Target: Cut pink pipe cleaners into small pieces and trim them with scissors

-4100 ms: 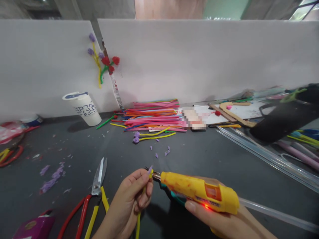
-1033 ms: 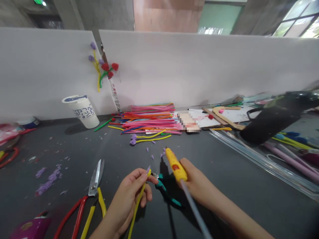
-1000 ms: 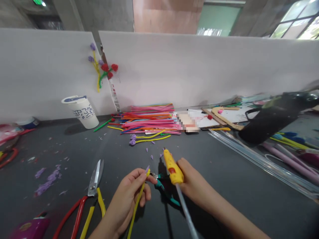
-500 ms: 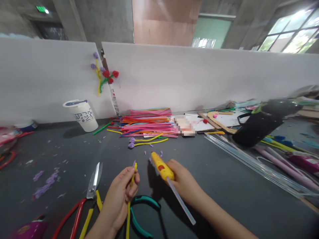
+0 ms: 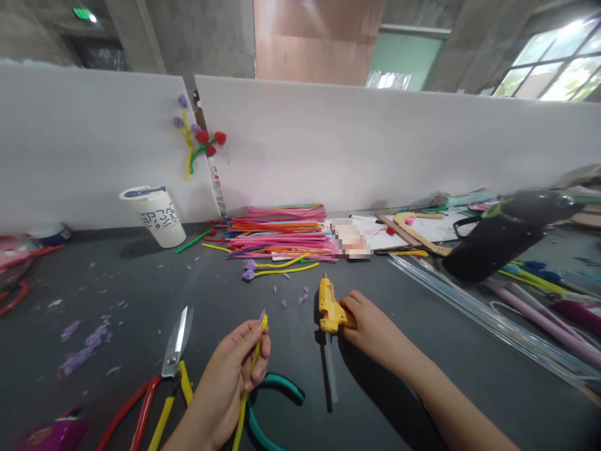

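My left hand (image 5: 235,369) pinches a yellow stem (image 5: 254,358) near its top, where a small purple petal (image 5: 263,315) sticks up from the yellow tip. Over on the right, my right hand (image 5: 369,322) grips the handle of a yellow glue gun (image 5: 331,310), whose nozzle points away from me and whose clear glue stick trails toward me. Several loose purple petals (image 5: 283,304) lie on the dark table between the hands. Two yellow stems with purple heads (image 5: 249,269) rest farther back.
Large scissors (image 5: 174,357) lie left of my left hand, teal-handled pliers (image 5: 263,426) beneath it. Colourful stems (image 5: 282,235) are piled by the white partition (image 5: 328,144). A white cup (image 5: 159,216) stands back left; a black bottle (image 5: 498,238) leans at the right, near clear sticks (image 5: 451,294).
My right hand has moved right with the glue gun, which has turned from slanting to nearly straight ahead and sits lower at the table. My left hand has shifted slightly right with the stem.
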The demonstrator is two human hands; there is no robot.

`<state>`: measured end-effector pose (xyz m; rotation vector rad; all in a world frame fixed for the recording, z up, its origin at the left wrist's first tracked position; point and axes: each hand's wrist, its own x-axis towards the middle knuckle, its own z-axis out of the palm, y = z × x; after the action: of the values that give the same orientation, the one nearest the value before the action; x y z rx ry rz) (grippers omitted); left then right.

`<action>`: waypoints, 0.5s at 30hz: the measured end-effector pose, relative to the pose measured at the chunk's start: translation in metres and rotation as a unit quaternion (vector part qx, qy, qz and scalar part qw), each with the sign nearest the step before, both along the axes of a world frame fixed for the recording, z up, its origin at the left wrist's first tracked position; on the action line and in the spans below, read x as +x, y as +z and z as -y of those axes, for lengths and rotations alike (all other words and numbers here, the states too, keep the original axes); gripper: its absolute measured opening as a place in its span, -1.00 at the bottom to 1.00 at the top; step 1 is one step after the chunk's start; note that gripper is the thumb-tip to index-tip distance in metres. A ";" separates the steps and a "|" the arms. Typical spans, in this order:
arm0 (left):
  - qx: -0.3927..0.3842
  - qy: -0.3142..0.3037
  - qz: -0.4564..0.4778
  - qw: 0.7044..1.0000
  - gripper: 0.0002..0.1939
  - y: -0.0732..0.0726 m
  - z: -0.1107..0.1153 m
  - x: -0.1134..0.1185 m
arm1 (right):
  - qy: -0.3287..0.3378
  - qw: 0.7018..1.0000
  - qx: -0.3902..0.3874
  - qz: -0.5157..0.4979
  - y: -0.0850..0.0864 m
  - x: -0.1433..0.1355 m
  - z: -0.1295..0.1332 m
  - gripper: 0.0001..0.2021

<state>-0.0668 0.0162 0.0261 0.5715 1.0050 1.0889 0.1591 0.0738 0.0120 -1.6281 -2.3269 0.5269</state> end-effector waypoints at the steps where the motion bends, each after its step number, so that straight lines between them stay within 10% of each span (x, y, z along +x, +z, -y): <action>1: 0.000 -0.002 0.000 1.000 -0.84 0.000 0.000 0.000 | 0.000 1.000 0.000 0.001 0.000 0.000 0.000 -0.80; 15: 0.032 0.022 -0.047 0.998 -0.89 -0.010 -0.003 -0.001 | 0.006 0.999 -0.027 0.024 -0.009 0.005 -0.003 -0.81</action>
<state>-0.0683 0.0191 0.0163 0.6614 1.0708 1.1447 0.1643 0.0767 0.0034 -1.6691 -2.3790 0.5644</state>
